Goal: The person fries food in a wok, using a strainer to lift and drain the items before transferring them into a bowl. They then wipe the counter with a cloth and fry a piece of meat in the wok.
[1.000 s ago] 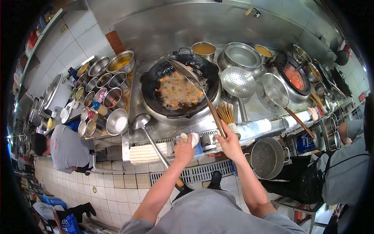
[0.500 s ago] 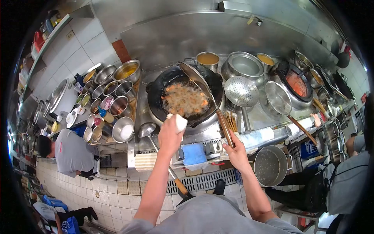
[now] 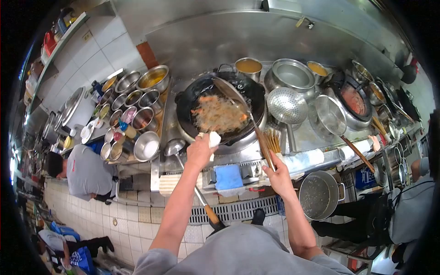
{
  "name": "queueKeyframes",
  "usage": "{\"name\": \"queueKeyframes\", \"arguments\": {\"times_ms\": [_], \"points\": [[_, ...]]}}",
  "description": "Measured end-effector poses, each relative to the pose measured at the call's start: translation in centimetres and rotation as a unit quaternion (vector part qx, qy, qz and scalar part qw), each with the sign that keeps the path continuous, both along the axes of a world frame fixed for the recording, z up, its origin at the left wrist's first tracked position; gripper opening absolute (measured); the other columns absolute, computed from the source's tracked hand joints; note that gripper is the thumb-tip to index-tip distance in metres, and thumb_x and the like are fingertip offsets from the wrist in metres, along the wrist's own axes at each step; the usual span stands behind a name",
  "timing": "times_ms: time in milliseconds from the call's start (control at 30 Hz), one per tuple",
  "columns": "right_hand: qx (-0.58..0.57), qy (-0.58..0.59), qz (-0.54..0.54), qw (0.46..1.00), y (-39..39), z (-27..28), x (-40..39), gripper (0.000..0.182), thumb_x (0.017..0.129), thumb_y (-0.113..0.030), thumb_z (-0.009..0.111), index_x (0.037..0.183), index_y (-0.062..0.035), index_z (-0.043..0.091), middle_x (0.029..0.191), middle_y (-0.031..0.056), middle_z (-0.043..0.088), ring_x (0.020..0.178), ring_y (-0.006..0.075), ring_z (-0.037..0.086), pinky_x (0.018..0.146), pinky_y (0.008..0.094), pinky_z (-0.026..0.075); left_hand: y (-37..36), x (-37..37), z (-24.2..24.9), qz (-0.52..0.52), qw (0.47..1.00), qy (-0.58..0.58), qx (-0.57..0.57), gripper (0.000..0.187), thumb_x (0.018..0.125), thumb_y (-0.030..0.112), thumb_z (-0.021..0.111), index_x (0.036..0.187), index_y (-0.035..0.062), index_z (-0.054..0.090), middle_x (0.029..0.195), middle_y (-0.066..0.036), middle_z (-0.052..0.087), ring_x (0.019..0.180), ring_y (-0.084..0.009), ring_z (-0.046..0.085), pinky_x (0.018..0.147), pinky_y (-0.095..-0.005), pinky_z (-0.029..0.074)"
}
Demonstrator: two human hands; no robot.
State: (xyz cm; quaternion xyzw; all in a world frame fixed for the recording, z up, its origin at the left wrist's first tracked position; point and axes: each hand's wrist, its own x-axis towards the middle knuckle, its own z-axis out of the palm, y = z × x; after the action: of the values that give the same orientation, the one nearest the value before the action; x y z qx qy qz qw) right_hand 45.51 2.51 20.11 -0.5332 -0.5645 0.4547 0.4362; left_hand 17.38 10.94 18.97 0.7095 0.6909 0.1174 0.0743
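Orange pieces of food bubble in oil inside a black wok (image 3: 187, 114) on the stove. At the wok's near rim, my left hand (image 3: 200, 152) is closed round a folded white cloth (image 3: 214, 139). My right hand (image 3: 278, 175) grips the wooden handle of a long metal strainer (image 3: 231, 91). Its tilted bowl hangs over the wok's far right side; whether it has holes cannot be made out. Left of the wok, a ladle (image 3: 175, 147) lies with its handle sloping toward me, beneath my left forearm.
A perforated skimmer (image 3: 287, 106) and a wire strainer (image 3: 331, 114) rest on the steel counter at right. Several seasoning bowls (image 3: 147, 146) crowd the left. A large pot (image 3: 318, 195) stands below the front edge. One person (image 3: 91, 172) bends at left; another (image 3: 412, 206) is at right.
The view has shifted slightly. The strainer stays over the wok in my right hand, and my left hand still holds the cloth at the rim. The bubbling food has moved a little.
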Motion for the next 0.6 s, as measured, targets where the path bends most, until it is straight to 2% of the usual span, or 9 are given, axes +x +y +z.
{"name": "queueKeyframes", "arguments": {"times_ms": [133,200,300,333,400,467,500,533,600], "points": [[0.005,0.004,-0.015,1.000,-0.9,-0.8,0.5,0.060,0.089,-0.002,0.060,0.142,0.0080,0.034,0.134,0.0162,0.053,0.120,0.0157,0.050,0.102,0.0252,0.035,-4.6,-2.2,-0.9,0.082,0.991,-0.097,0.039,0.051,0.082,0.039,0.069,0.113,0.0036,0.051,0.104,-0.024,0.062,0.096,-0.0409,0.061,0.080,-0.0487,0.048],[-0.008,0.034,-0.018,0.999,-1.1,-1.5,0.8,0.060,0.089,-0.001,0.060,0.142,0.0069,0.034,0.136,0.0159,0.052,0.121,0.0158,0.049,0.103,0.0251,0.035,-7.1,-3.6,-1.5,0.178,0.975,-0.127,0.043,0.053,0.083,0.039,0.069,0.117,0.0032,0.051,0.104,-0.024,0.062,0.097,-0.0422,0.060,0.082,-0.0495,0.047],[-0.031,0.054,-0.026,0.998,-1.3,-0.8,0.9,0.059,0.088,-0.001,0.059,0.142,0.0063,0.036,0.140,0.0146,0.048,0.127,0.0169,0.045,0.105,0.0260,0.032,-9.9,-7.0,-3.4,0.260,0.964,-0.059,0.005,0.062,0.085,0.043,0.066,0.129,0.0036,0.046,0.121,-0.027,0.054,0.102,-0.0422,0.059,0.084,-0.0481,0.048],[-0.033,0.054,-0.025,0.998,-1.3,-0.7,0.8,0.059,0.088,-0.001,0.059,0.142,0.0063,0.036,0.140,0.0146,0.048,0.127,0.0169,0.045,0.105,0.0260,0.032,-10.4,-7.8,-4.5,0.261,0.963,-0.059,0.003,0.062,0.085,0.043,0.066,0.129,0.0036,0.046,0.121,-0.027,0.054,0.102,-0.0422,0.059,0.084,-0.0481,0.048],[-0.026,0.046,-0.025,0.998,-1.2,-0.5,0.7,0.059,0.088,-0.001,0.058,0.142,0.0060,0.036,0.140,0.0136,0.048,0.124,0.0152,0.046,0.103,0.0251,0.034,-11.2,-9.6,-8.4,0.284,0.953,0.027,-0.104,0.067,0.087,0.045,0.062,0.136,0.0051,0.040,0.135,-0.028,0.042,0.106,-0.0432,0.057,0.087,-0.0470,0.048],[-0.036,0.039,-0.026,0.998,-1.0,-0.4,0.3,0.059,0.088,0.000,0.058,0.142,0.0058,0.036,0.139,0.0129,0.049,0.123,0.0145,0.046,0.102,0.0246,0.034,-12.2,-11.5,-11.7,0.257,0.960,0.037,-0.106,0.068,0.088,0.045,0.061,0.138,0.0053,0.038,0.137,-0.029,0.039,0.107,-0.0437,0.056,0.088,-0.0468,0.048],[-0.046,0.034,-0.032,0.998,-0.9,-0.3,0.2,0.059,0.088,0.000,0.058,0.142,0.0057,0.036,0.138,0.0123,0.049,0.122,0.0137,0.047,0.102,0.0242,0.034,-12.0,-11.1,-11.3,0.226,0.967,0.049,-0.107,0.069,0.089,0.046,0.060,0.140,0.0055,0.036,0.140,-0.030,0.036,0.107,-0.0442,0.056,0.089,-0.0465,0.048],[-0.010,0.029,-0.036,0.999,-0.8,-0.6,0.1,0.059,0.088,0.000,0.058,0.142,0.0050,0.037,0.136,0.0107,0.051,0.116,0.0120,0.049,0.097,0.0224,0.037,-12.0,-10.3,-11.1,0.260,0.955,0.111,-0.090,0.068,0.088,0.042,0.061,0.140,0.0043,0.037,0.139,-0.029,0.038,0.107,-0.0436,0.055,0.092,-0.0495,0.045],[-0.030,0.039,-0.040,0.998,-1.0,-0.3,-0.1,0.058,0.088,0.000,0.058,0.142,0.0050,0.037,0.136,0.0107,0.051,0.116,0.0118,0.049,0.097,0.0221,0.037,-11.5,-7.5,-8.5,0.213,0.970,0.098,-0.066,0.069,0.087,0.039,0.063,0.141,0.0045,0.037,0.141,-0.028,0.037,0.113,-0.0430,0.053,0.096,-0.0504,0.043]]}}
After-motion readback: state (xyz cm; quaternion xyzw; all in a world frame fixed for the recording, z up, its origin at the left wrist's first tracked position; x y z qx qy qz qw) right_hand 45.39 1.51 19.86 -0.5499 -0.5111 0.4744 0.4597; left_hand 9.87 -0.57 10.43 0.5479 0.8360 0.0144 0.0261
